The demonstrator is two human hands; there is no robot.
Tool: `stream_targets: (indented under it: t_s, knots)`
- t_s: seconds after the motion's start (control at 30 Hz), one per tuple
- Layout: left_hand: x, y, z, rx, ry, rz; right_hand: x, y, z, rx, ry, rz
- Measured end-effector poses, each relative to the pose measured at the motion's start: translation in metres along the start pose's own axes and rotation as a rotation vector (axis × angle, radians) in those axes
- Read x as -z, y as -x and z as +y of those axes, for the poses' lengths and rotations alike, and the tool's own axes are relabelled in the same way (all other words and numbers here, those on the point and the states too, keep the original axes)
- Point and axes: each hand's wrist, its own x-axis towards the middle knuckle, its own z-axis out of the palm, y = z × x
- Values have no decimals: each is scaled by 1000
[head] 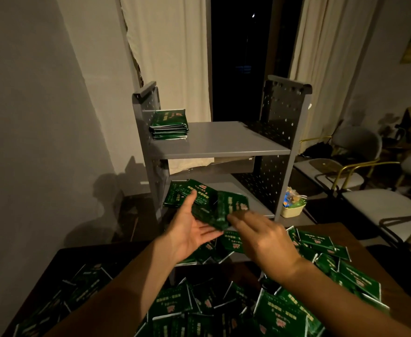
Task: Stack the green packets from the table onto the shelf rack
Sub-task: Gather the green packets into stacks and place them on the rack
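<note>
A heap of green packets (224, 305) covers the dark table (369, 237) in front of me. The grey metal shelf rack (219, 139) stands just beyond the table. A neat stack of green packets (169, 125) sits at the left of its upper shelf, and a few more packets (182, 193) lie on the lower shelf. Both hands hold a small bunch of green packets (220, 210) in the air before the lower shelf. My left hand (190, 232) supports it from the left, palm up. My right hand (262, 237) pinches its right edge.
A small cream basket (292, 207) with colourful items sits on the floor right of the rack. Several chairs with gold frames (345, 171) stand at the right. A white wall (41, 117) is at the left, with curtains and a dark window behind the rack.
</note>
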Motion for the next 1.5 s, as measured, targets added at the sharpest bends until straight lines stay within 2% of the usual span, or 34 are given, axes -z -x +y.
stream_targets:
  t_s: [0.13,0.2,0.27,0.33,0.37,0.43,0.47,0.5,0.57,0.7,0.87,0.97,1.07,1.17,1.4,1.5]
  knots:
    - [-1,2,-5,-37,-73,-33,8,17,-6,68,-182,-118]
    - [1,2,-4,-64,-119,3,8,20,-2,10,-299,-144]
    - [-1,3,-6,-131,-121,95,9,21,0,-204,-441,-67]
    - [-5,6,-9,-166,-77,136,16,13,-4,-532,-589,29]
    - [-7,6,-11,-170,-57,111,18,7,-6,-702,-717,3]
    - [-7,6,-16,-177,-52,33,14,-1,-11,-980,-1132,-152]
    - [-5,6,-19,-176,-56,9,10,-2,-12,-1042,-1284,-184]
    - [-3,5,-21,-174,-64,9,8,-2,-10,-1062,-1336,-178]
    - [6,5,-24,-202,-105,21,6,-1,-2,-1002,-1277,-183]
    - [23,6,-30,-272,-422,33,7,-6,14,-849,-1142,-264]
    - [31,8,-34,-264,-530,16,-9,-21,11,-795,-1059,-301]
    - [39,8,-35,-270,-632,84,-20,-33,11,-827,-981,-224]
    - [43,8,-38,-278,-688,133,-33,-55,8,-731,-735,-163]
    - [42,8,-34,-185,-635,94,-49,-84,-5,-578,-527,-309]
    - [50,12,-22,-137,-701,69,-74,-138,-33,-505,-85,-660]
    - [60,16,-20,-135,-731,60,-79,-146,-35,-415,73,-690]
